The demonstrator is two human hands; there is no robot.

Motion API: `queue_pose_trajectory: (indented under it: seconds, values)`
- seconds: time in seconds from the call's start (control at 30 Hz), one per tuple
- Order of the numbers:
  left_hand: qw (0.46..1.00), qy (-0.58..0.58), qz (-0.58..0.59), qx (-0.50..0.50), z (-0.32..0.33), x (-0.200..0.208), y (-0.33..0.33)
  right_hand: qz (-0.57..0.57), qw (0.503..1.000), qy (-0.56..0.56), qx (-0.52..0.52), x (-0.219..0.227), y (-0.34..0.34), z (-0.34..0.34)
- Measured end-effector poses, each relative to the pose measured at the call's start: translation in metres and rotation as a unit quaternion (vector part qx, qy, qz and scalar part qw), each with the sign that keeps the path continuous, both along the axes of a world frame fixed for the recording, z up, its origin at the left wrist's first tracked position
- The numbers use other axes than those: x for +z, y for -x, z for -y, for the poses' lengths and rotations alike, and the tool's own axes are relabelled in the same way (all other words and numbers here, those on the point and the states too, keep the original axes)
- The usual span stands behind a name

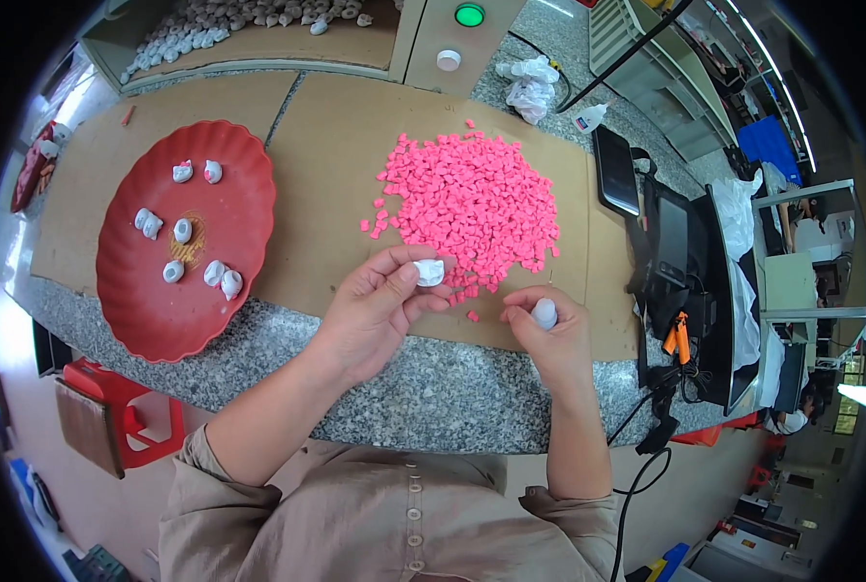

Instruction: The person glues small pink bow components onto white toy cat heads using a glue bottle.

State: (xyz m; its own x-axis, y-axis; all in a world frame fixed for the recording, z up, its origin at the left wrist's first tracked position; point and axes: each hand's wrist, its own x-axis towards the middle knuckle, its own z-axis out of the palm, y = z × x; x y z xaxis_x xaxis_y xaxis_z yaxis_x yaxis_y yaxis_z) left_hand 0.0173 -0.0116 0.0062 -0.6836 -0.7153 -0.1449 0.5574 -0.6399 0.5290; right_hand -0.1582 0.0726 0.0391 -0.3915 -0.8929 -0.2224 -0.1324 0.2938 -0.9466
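Observation:
My left hand [375,306] pinches a small white figurine [430,273] between thumb and fingers, at the near edge of a heap of little pink pieces [477,204]. To its right, my right hand [556,339] is closed around a small white bottle [545,312], of which only the rounded end shows. Whether its thumb and forefinger also pinch a pink piece is too small to tell. At the left lies a red scalloped plate [128,262] with several small white figurines on it; one figurine [183,171] bears pink bits.
Brown cardboard [317,194] covers much of the granite worktop [433,388]. Behind stands a box [399,44] holding many white figurines, with a green button [469,15]. Toward the right lie a glue bottle [589,118], a phone [615,172] and a black bag [671,242]. A red stool [113,407] stands below left.

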Motion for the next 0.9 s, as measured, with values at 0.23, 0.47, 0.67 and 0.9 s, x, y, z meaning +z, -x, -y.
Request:
queue_pose_trajectory:
  seconds: [0.23,0.47,0.67,0.9]
  values:
    - [1.0,-0.002,-0.015,0.028,0.004,0.004,-0.004,-0.192,0.972,0.058,0.124,-0.016,-0.003,0.002]
    - [0.999,-0.004,-0.027,0.033,0.004,0.005,-0.007,-0.32,0.936,-0.01,0.146,-0.003,-0.015,0.011]
    - [1.0,0.014,-0.017,-0.007,-0.003,0.002,-0.001,0.068,0.997,-0.031,0.028,0.0,0.001,0.006]
    - [0.997,0.027,0.038,-0.06,-0.013,-0.004,0.008,0.23,0.973,0.031,-0.011,-0.005,0.002,0.001]
